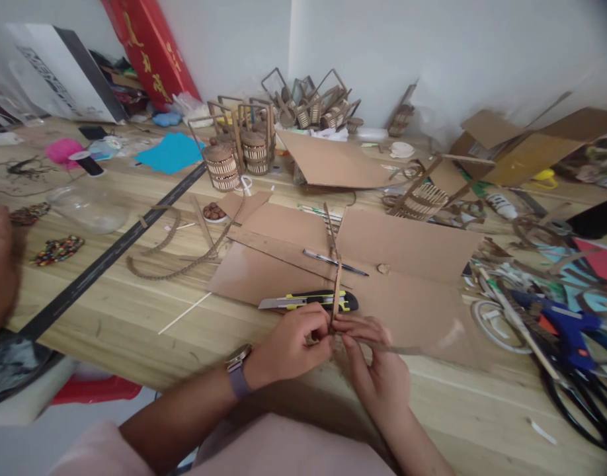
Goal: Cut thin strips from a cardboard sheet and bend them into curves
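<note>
My left hand and my right hand meet at the table's front edge, fingertips pinched together. Between them is a narrow brown cardboard strip; one length points away from me and another thin end sticks out to the right past my right fingers. Just beyond my fingers a yellow and black utility knife lies with its blade to the left. A pen rests behind it on a flattened piece of cardboard. The exact spot where my fingertips press is partly hidden.
Small handled baskets stand at the back, with more piled by the wall. On the right lie a blue glue gun and black-handled scissors. A curved strip and a glass jar are left. Another person's hand shows at far left.
</note>
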`<state>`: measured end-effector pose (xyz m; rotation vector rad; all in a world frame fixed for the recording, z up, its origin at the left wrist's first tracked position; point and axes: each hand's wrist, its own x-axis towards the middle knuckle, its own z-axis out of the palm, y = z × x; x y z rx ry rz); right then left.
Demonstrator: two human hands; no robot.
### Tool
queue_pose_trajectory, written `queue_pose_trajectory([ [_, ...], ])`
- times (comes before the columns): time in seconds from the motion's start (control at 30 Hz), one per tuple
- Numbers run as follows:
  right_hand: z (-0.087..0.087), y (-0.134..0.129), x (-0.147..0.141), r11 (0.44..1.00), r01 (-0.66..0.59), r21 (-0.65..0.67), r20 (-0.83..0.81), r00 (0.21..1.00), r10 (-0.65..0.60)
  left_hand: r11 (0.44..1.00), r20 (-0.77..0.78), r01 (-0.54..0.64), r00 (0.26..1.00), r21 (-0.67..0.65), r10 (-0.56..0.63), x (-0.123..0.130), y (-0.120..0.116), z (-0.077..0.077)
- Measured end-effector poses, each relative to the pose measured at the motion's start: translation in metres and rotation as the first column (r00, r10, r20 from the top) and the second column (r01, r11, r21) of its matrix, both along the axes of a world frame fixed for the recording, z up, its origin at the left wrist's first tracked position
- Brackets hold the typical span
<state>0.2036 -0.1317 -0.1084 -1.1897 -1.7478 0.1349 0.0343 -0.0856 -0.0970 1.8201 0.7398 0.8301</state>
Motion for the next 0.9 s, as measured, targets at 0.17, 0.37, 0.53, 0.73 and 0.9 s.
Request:
queue_pose_trajectory([
  [0.17, -0.0007, -0.0018, 0.0007, 0.998, -0.003, -0.056, -0.101, 0.995, -0.002, 1.000, -0.001, 0.027, 1.000, 0.003, -0.027, -0.0005, 0.0002, 0.0008],
  [0.37, 0.0001, -0.0015, 0.0004, 0.985, 0.027, -0.172, -0.251, 0.966, -0.071, 0.996, 0.002, 0.088, 0.996, 0.021, -0.089, -0.0007, 0.0013, 0.0026],
  [0.53, -0.0010, -0.0022, -0.0020, 0.998, -0.023, -0.056, -0.250, 0.968, 0.008, 0.997, 0.001, 0.050, 0.999, -0.057, -0.050, -0.0005, 0.0007, 0.0026],
  [0.73, -0.0046, -0.0010, -0.0016, 0.998, -0.060, -0.034, -0.159, 0.986, 0.054, 0.999, -0.048, -0.008, 0.999, -0.052, 0.005, 0.0008, 0.0007, 0.0016],
  [0.9, -0.0011, 0.0020, -0.0002, 0.999, -0.031, -0.005, -0.007, 0.999, 0.031, 1.000, -0.048, 0.004, 0.999, -0.017, -0.005, 0.0006, 0.0010, 0.0025],
])
